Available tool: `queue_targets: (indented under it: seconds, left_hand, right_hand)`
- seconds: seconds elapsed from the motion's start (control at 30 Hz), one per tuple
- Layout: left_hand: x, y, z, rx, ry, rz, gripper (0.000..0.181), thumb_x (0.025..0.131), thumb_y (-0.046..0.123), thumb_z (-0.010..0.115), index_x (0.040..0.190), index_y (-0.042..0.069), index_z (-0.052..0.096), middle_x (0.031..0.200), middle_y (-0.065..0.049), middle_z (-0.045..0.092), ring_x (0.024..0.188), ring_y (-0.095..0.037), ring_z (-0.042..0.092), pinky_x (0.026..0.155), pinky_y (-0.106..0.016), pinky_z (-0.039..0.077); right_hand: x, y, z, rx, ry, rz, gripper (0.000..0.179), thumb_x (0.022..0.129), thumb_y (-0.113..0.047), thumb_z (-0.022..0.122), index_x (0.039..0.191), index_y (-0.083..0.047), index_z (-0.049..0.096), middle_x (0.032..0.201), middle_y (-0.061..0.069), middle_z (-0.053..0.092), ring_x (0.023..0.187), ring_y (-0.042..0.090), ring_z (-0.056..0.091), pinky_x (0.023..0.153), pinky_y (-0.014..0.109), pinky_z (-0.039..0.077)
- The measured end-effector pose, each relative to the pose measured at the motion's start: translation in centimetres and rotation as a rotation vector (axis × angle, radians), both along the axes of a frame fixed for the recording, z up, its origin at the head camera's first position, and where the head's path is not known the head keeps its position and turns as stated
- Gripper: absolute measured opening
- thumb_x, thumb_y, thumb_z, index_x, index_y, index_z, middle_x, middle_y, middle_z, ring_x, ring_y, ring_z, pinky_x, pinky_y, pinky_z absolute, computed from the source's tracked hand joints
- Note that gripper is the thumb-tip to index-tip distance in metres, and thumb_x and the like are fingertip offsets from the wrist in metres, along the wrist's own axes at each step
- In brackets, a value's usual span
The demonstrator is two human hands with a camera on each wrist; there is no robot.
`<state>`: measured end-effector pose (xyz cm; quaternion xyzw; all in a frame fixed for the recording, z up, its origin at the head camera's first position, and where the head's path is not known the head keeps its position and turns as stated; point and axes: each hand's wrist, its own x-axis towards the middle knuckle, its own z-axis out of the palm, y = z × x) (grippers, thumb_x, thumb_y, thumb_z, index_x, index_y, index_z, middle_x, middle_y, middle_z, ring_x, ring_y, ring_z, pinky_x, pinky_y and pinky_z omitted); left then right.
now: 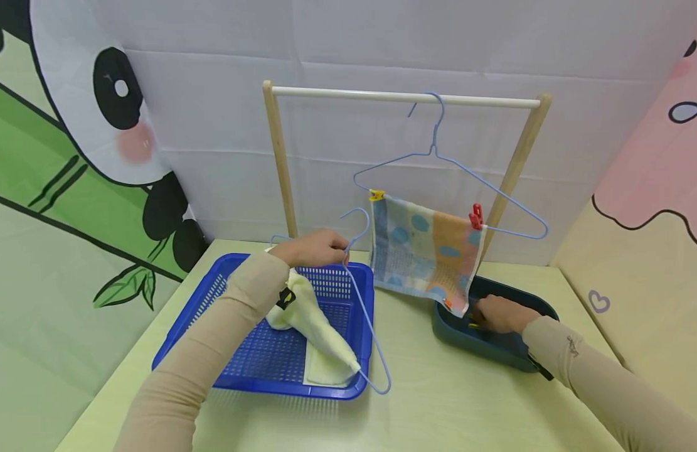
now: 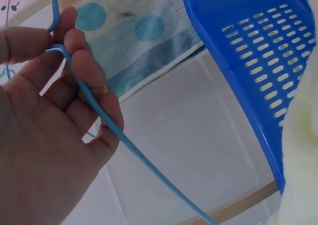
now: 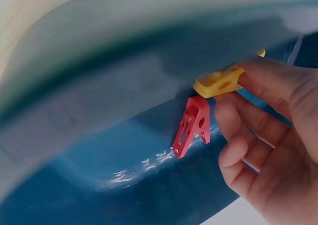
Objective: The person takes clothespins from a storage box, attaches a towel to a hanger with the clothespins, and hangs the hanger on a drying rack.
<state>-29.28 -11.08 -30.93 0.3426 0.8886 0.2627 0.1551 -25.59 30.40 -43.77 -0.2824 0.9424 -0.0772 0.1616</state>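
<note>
Beige sleeves [image 1: 204,351] lie nearest the camera. Left hand [image 1: 317,248] grips a blue hanger [image 2: 149,163] by its neck; pale yellow cloth [image 1: 315,319] meets its lower bar, over the blue basket [image 1: 292,390]. Right hand [image 1: 503,314], inside the dark green bin [image 1: 469,346], pinches a yellow clip [image 3: 218,85], a red clip [image 3: 194,120] just beside it. Patterned towel [image 1: 413,245] hangs from a second hanger [image 1: 435,148] on the white rail [image 1: 337,95]
</note>
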Motion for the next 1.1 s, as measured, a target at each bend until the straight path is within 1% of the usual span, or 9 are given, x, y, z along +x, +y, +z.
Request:
queue_targets:
  seconds: [0.13,0.23,0.4,0.53,0.6,0.73,0.83,0.93,1.1]
  left_hand:
    - [0.1,-0.4,0.0,0.034,-0.014,0.021,0.029,0.092,0.013,0.04,0.089,0.003,0.067,0.089,-0.012,0.064,0.079,-0.025,0.053,0.073,-0.035,0.042]
    - [0.1,-0.5,0.1,0.071,-0.03,0.045,0.029,0.093,0.014,0.04,0.089,0.003,0.066,0.091,-0.013,0.061,0.085,-0.028,0.052,0.075,-0.036,0.041]
    - [0.2,-0.7,0.5,0.103,-0.006,0.086,0.028,0.094,0.014,0.038,0.087,0.01,0.065,0.084,-0.006,0.057,0.072,-0.019,0.043,0.065,-0.032,0.036]
    - [0.0,-0.8,0.8,0.098,0.021,0.102,0.033,0.096,0.015,0.035,0.091,0.008,0.066,0.086,-0.007,0.058,0.069,-0.019,0.041,0.064,-0.032,0.035]
    - [-0.1,-0.9,0.9,0.099,0.029,0.109,0.035,0.097,0.015,0.033,0.094,0.007,0.066,0.091,-0.009,0.06,0.073,-0.021,0.044,0.067,-0.034,0.036]
    - [-0.1,-1.0,1.4,0.113,0.04,0.115,0.036,0.098,0.016,0.032,0.098,0.005,0.066,0.103,-0.012,0.063,0.091,-0.027,0.055,0.079,-0.039,0.043]
    - [-0.1,-1.1,1.7,0.129,0.041,0.125,0.035,0.097,0.016,0.033,0.1,0.003,0.065,0.107,-0.012,0.064,0.1,-0.03,0.056,0.084,-0.042,0.044]
    - [-0.1,-1.2,1.9,0.14,0.055,0.146,0.033,0.097,0.015,0.035,0.099,0.002,0.065,0.103,-0.012,0.063,0.089,-0.026,0.053,0.08,-0.039,0.043]
    - [0.2,-1.2,2.5,0.155,0.09,0.168,0.031,0.097,0.014,0.037,0.097,0.003,0.066,0.09,-0.009,0.06,0.072,-0.02,0.045,0.069,-0.034,0.038]
  right_hand:
    - [-0.1,0.1,-0.2,0.0,0.0,0.007,0.032,0.086,-0.007,0.067,0.058,-0.012,0.055,0.049,-0.01,0.038,0.044,0.004,0.032,0.047,0.023,0.03]
    - [0.0,0.2,-0.2,-0.004,-0.001,0.002,0.034,0.086,-0.005,0.066,0.055,-0.013,0.054,0.047,-0.01,0.036,0.043,0.005,0.029,0.045,0.023,0.027]
    - [0.2,0.4,0.4,-0.011,0.028,-0.014,0.018,0.084,-0.003,0.065,0.068,-0.012,0.063,0.058,-0.008,0.05,0.05,0.006,0.042,0.049,0.026,0.039]
    - [0.5,0.5,1.1,-0.02,0.061,-0.019,0.012,0.084,-0.002,0.063,0.075,-0.01,0.064,0.065,-0.006,0.053,0.054,0.009,0.045,0.053,0.029,0.042]
    - [0.7,0.7,1.2,-0.036,0.075,-0.024,0.012,0.084,-0.002,0.063,0.075,-0.01,0.063,0.065,-0.005,0.052,0.053,0.009,0.045,0.053,0.028,0.041]
    - [1.1,1.0,1.6,-0.075,0.081,-0.049,0.01,0.086,-0.004,0.063,0.08,-0.01,0.059,0.067,-0.005,0.052,0.053,0.009,0.044,0.054,0.028,0.04]
    - [1.4,1.1,2.0,-0.091,0.077,-0.081,0.008,0.086,-0.004,0.063,0.086,-0.008,0.056,0.07,-0.003,0.052,0.055,0.009,0.046,0.056,0.029,0.042]
    - [1.7,1.2,2.5,-0.105,0.084,-0.106,0.014,0.084,-0.004,0.063,0.095,-0.003,0.055,0.074,-0.002,0.055,0.058,0.01,0.049,0.059,0.031,0.045]
    - [2.3,1.2,3.3,-0.123,0.093,-0.127,0.037,0.084,-0.004,0.061,0.117,0.01,0.05,0.071,-0.005,0.057,0.056,0.007,0.05,0.058,0.031,0.045]
